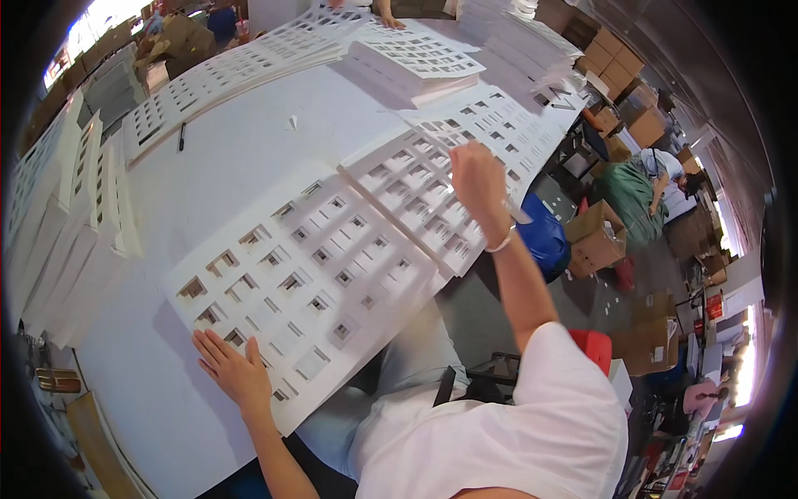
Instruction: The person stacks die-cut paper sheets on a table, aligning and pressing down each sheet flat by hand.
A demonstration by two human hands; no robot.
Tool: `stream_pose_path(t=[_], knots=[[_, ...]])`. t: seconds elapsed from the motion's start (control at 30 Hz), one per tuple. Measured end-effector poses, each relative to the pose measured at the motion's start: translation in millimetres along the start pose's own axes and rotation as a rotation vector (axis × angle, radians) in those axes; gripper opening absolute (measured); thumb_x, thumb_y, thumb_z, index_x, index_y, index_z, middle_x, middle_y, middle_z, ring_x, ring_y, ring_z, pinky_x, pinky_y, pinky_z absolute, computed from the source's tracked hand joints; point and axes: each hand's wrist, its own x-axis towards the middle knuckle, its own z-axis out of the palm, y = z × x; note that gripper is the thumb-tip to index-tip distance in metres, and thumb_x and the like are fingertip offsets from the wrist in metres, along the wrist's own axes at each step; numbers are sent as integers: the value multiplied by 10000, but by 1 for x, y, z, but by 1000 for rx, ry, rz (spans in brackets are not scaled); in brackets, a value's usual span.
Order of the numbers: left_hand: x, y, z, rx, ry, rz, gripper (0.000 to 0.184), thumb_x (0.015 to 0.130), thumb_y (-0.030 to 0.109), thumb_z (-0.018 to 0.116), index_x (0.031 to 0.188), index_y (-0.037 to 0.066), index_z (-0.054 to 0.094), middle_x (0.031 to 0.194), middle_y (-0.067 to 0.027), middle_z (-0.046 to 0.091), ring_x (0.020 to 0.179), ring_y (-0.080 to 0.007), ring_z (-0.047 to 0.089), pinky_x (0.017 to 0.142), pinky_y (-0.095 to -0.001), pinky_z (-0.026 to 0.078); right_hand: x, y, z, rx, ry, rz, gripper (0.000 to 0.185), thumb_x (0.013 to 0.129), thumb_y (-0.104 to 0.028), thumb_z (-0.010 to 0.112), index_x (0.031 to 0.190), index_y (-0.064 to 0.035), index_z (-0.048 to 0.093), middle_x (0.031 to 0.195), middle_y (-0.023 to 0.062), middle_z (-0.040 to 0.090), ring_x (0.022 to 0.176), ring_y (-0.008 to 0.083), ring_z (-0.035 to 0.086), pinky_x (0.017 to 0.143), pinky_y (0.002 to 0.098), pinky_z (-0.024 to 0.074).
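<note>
A white sheet (332, 291) with rows of rectangular cut-outs lies across the near part of the white table. Flat on its lower left corner rests my left hand (235, 372), fingers extended. My right hand (480, 185) is closed above a second stack of cut-out sheets (399, 179), to the right of the first. What its fingers hold, if anything, is too small to make out. A narrow dark gap runs between the two stacks.
Thick stacks of cut sheets stand at the left edge (108, 208) and the back (416, 71). A black pen (181, 137) lies on the table (241, 150). A co-worker's hand (389, 17) is at the far edge. Cardboard boxes (596, 239) and another person are at right.
</note>
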Motion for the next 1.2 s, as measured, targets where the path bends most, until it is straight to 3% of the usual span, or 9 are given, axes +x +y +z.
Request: stream_pose_path(t=[0.07,0.13,0.23,0.47,0.6,0.8,0.9,1.0,1.2], knots=[[0,0,1,3,5,-2,815,983,442,510,1520,-74,178,1621,-199,135,1514,-313,93,1201,-506,142,29,0,-50,164,-42,-138,195,930,-206,613,965,-58,735,822,107,692,728,262,670,677,367,528],[0,-1,3,9,30,10,812,982,442,512,1520,-72,185,1621,-199,140,1514,-315,97,1201,-505,138,58,-2,-119,705,-249,98,244,976,-220,577,1024,-45,740,689,-25,620,556,40,499,492,220,429],[-4,-3,5,2,31,25,813,983,448,508,1523,-66,183,1622,-199,140,1514,-316,99,1202,-509,129,109,34,-171,1138,-138,154,333,981,-294,588,936,9,720,533,-48,502,432,18,390,383,202,277],[-5,1,-3,-4,64,23,772,978,405,533,1528,-31,213,1625,-195,132,1515,-321,99,1196,-537,103,113,72,-4,791,-333,157,384,937,-394,635,865,-31,736,645,-5,605,452,75,496,401,228,390],[-9,5,-23,-12,166,110,678,964,330,574,1502,13,312,1615,-181,182,1510,-331,122,1197,-541,85,43,42,120,385,-301,125,376,925,-348,626,847,18,662,821,207,690,788,324,685,751,440,518],[-22,18,-90,-284,232,248,552,922,176,639,1406,-2,442,1427,-147,470,1332,-335,442,1094,-482,368,10,37,217,123,-187,66,315,966,-323,550,964,-20,636,967,175,652,951,363,636,798,468,504],[-26,40,-107,-965,-295,-179,506,945,145,619,1389,-24,445,1317,-131,543,1163,-265,565,931,-405,507,3,35,224,-51,-180,18,297,975,-322,538,1000,-37,619,1025,136,632,988,326,627,798,455,512],[-38,77,-74,-1587,-410,-365,477,1001,165,553,1410,-40,418,1299,-168,547,1085,-221,607,898,-370,526,1,38,227,-93,-105,-32,285,977,-317,534,982,-45,620,1020,128,626,976,314,628,808,459,506],[-42,125,-33,-1823,-682,-523,462,1008,168,532,1403,-51,432,1139,-133,627,1024,-209,630,879,-354,535,19,85,236,176,-19,-23,325,943,-345,597,1003,-26,614,1022,185,646,961,374,622,805,468,499]])
